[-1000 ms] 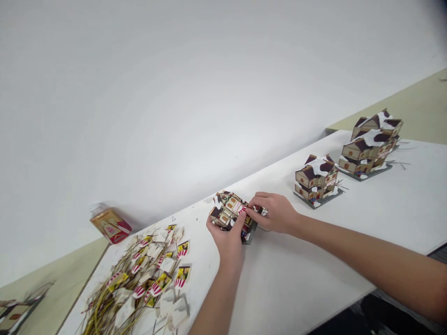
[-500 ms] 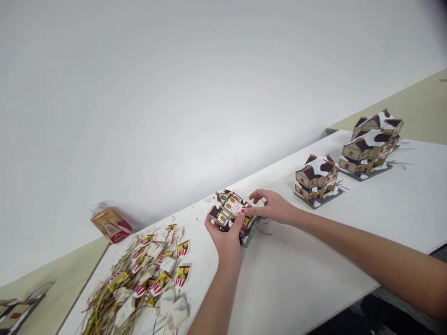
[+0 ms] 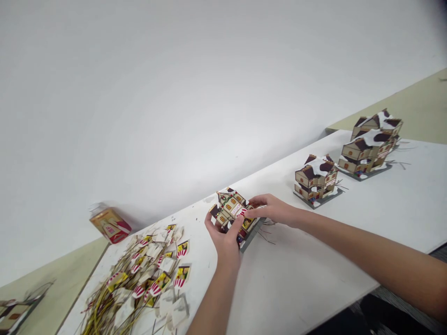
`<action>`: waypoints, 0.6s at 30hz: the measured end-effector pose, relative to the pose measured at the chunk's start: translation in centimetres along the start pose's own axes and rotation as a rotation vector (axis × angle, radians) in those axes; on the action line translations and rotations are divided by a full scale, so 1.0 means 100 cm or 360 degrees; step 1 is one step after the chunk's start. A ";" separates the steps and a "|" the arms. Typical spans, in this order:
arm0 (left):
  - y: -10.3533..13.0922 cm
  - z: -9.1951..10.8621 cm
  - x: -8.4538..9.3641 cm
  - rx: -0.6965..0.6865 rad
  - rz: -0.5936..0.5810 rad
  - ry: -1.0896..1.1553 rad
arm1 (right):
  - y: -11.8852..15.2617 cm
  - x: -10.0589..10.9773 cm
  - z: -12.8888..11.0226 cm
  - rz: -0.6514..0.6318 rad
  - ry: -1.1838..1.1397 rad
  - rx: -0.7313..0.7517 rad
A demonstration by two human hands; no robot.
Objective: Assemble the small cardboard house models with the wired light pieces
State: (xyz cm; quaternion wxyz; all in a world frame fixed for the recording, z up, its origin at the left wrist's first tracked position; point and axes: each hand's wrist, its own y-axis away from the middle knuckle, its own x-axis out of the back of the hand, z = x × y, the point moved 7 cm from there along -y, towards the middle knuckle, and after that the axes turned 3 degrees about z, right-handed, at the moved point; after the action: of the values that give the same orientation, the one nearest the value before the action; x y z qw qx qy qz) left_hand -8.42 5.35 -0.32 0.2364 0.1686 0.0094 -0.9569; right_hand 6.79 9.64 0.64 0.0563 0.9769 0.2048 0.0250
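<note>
A small model house (image 3: 229,205) with lit-looking windows, a sign and a striped awning is tilted back between my hands, its front towards me. My left hand (image 3: 225,239) grips its left side, the thumb pressed up near the red-and-white awning (image 3: 241,212). At the house's right side is my right hand (image 3: 267,208), closed on it with a finger at the awning and others by the upper wall. The grey base (image 3: 252,235) shows along the lower right edge, and thin wires trail from it over the white table.
Several awning pieces (image 3: 182,276) with yellow pictures and wires (image 3: 101,304) lie heaped at the left. A red-and-tan box (image 3: 111,225) stands behind them. More model houses (image 3: 316,180) stand at the right. A white wall (image 3: 209,93) rises behind the table.
The house has turned and tilted a little, its front now facing me more. My right fingers, raised off its side before, have come down onto the house.
</note>
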 end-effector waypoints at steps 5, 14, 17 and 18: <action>0.003 0.003 -0.005 -0.0002 -0.0025 0.0038 | 0.006 -0.005 -0.005 -0.0055 -0.0051 -0.0056; 0.005 0.003 -0.007 0.0024 -0.0026 0.0051 | 0.000 -0.003 0.001 -0.0057 -0.0080 -0.0063; 0.005 0.003 -0.007 0.0042 -0.0018 0.0049 | 0.000 -0.003 0.002 -0.0064 -0.0069 -0.0083; 0.005 0.003 -0.007 0.0045 -0.0017 0.0051 | 0.000 -0.003 0.002 -0.0063 -0.0068 -0.0092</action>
State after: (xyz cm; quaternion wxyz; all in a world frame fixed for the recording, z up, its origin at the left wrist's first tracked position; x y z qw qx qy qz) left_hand -7.68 5.18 0.20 0.2287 0.1873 0.0005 -0.9553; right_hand 6.52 9.48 0.41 0.0894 0.9709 0.2221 0.0089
